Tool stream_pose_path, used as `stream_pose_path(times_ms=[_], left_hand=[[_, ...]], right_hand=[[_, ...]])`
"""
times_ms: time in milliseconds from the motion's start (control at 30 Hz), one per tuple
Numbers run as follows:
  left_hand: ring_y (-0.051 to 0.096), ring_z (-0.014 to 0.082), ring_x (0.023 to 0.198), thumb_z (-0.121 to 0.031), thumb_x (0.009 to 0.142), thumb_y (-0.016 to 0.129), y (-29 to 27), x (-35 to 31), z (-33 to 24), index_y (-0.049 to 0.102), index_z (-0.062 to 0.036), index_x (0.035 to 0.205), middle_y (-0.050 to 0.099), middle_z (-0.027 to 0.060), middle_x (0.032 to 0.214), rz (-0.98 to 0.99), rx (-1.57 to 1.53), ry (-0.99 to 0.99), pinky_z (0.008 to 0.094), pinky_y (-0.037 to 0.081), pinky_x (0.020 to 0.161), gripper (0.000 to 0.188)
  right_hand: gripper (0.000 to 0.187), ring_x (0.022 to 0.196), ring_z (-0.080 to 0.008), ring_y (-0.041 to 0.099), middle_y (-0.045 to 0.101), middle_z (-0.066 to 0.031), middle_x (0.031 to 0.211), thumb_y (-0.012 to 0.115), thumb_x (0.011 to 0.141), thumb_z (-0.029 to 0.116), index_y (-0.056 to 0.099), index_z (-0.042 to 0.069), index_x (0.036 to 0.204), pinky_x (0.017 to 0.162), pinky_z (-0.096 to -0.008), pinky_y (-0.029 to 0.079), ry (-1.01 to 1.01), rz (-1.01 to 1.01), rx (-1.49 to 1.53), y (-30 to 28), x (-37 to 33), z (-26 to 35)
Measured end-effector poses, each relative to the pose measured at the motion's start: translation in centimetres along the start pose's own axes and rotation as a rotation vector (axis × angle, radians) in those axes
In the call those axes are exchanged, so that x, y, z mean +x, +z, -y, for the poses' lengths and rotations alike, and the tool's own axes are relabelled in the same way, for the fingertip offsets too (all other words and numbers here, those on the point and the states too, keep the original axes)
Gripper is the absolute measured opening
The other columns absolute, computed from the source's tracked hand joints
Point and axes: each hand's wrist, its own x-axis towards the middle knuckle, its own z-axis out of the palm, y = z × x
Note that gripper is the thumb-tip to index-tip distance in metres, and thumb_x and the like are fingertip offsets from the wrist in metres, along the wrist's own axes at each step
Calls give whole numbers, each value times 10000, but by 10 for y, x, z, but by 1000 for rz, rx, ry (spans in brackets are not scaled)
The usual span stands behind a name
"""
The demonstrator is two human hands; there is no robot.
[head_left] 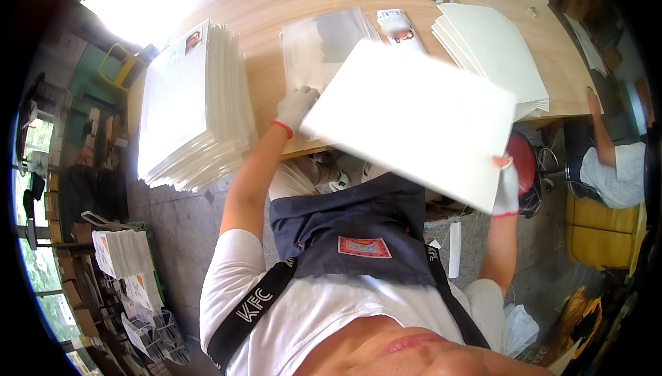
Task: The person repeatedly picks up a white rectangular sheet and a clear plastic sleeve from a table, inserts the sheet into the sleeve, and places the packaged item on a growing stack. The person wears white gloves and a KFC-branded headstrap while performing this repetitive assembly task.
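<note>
One white board (414,124), table edge (298,150) beneath

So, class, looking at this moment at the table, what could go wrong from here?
The white board could slip or bend: the right hand grips it near one corner, and part of it juts past the front edge of the table. The clear sleeves might shift or crease, with the left hand at their near end. The tall stack on the left might slide, as its edges sit unevenly.
</note>
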Motion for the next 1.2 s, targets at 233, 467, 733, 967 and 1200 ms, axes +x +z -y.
stream_pose_path(times_ms=[233, 467, 733, 967, 1200], left_hand=[[516, 262, 1018, -129, 781, 522, 7, -5, -1, 535, -176, 1014, 532, 37, 1087, -97, 14, 25, 405, 482, 780, 237], [514, 275, 1041, -130, 703, 576, 6, -8, -3, 537, -178, 1035, 523, 53, 1084, -38, 32, 41, 411, 483, 781, 338], [538, 290, 1003, -110, 712, 552, -1, -12, -5, 542, -165, 1012, 534, 51, 1064, -76, 14, 137, 421, 484, 760, 305], [549, 279, 991, -80, 771, 510, 7, 3, 8, 553, -168, 1016, 564, 53, 1064, -27, -58, -20, 413, 477, 770, 263], [543, 272, 991, -110, 780, 537, 19, -21, 11, 578, -140, 955, 576, 71, 1023, -315, -284, 78, 397, 463, 786, 182]], right_hand=[[539, 886, -176, 610, 592, -129, 1085, 590, 798, 239, 454, -48, 1235, 752, -276, 521, 316, 1, 100, -3, -43, -54], [473, 994, -221, 599, 576, -143, 1128, 499, 822, 176, 449, -35, 1243, 820, -311, 502, 150, -95, -76, -24, -55, -55], [468, 1025, -261, 587, 548, -162, 1170, 487, 822, 86, 418, -16, 1273, 855, -364, 510, 56, -284, 224, -45, -36, -98], [538, 1030, -257, 590, 554, -175, 1175, 534, 801, 135, 398, -56, 1285, 845, -359, 514, 59, -72, 8, -2, -50, -60], [458, 970, -236, 609, 573, -155, 1113, 466, 824, 79, 414, -35, 1264, 818, -342, 525, 174, -190, 116, 19, -69, -55]])
